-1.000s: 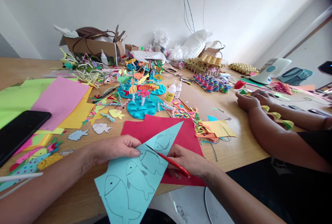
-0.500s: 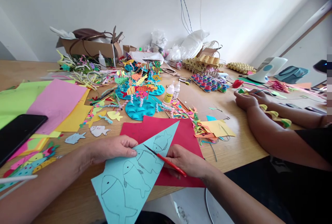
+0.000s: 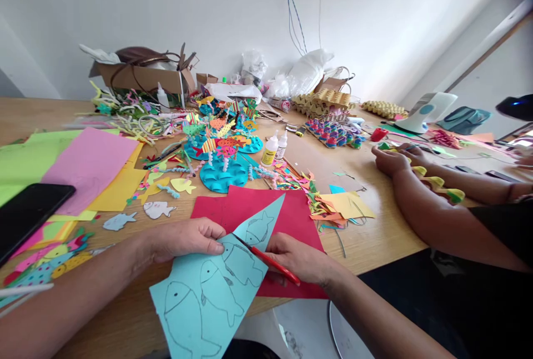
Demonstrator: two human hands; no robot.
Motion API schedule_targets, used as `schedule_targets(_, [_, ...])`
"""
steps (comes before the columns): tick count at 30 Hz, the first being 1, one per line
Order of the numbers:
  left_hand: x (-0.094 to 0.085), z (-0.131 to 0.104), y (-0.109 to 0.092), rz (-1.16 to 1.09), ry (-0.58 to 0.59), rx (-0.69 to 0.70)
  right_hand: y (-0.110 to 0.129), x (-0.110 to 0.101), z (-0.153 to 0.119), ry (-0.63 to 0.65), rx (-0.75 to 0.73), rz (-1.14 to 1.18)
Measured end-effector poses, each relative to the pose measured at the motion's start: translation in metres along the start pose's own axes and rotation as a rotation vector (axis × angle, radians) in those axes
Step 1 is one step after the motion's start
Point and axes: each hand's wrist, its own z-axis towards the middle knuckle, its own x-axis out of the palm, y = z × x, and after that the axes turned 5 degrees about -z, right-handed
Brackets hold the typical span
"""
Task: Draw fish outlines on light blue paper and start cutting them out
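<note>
A light blue sheet (image 3: 220, 287) with several fish outlines drawn on it is held over red paper (image 3: 297, 220). My left hand (image 3: 194, 241) pinches its upper left edge between thumb and fingers. In my right hand (image 3: 291, 256) are red-handled scissors (image 3: 275, 266), their blades at the sheet between two drawn fish. A cut separates the narrow top part from the larger lower part. Left of the sheet lie a white paper fish (image 3: 158, 210) and a pale blue one (image 3: 119, 221).
Beyond the red paper stand a blue base (image 3: 222, 175) with paper fish and two glue bottles (image 3: 270, 149). A phone (image 3: 35, 215) lies far left. At right, another person's hands (image 3: 393, 160) hold a painted strip; paper scraps (image 3: 322, 203) lie nearer.
The blue sheet's lower part has swung slightly to the right, and the slit by the scissor blades looks wider. My left hand has shifted a little to the right.
</note>
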Motion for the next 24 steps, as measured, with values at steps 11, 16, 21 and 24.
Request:
schedule_targets(11, [-0.003, -0.002, 0.000, 0.039, -0.060, 0.011, 0.001, 0.000, 0.000, -0.084, 0.108, -0.003])
schedule_targets(16, [-0.017, -0.007, 0.001, 0.096, -0.147, 0.048, -0.003, -0.003, -0.012, -0.117, 0.114, 0.028])
schedule_targets(21, [-0.027, -0.004, -0.006, 0.277, -0.284, 0.144, -0.007, -0.009, -0.026, -0.311, 0.132, -0.192])
schedule_targets(24, [-0.026, -0.003, -0.015, 0.402, -0.347, 0.214, -0.008, -0.015, -0.024, -0.561, 0.216, -0.520])
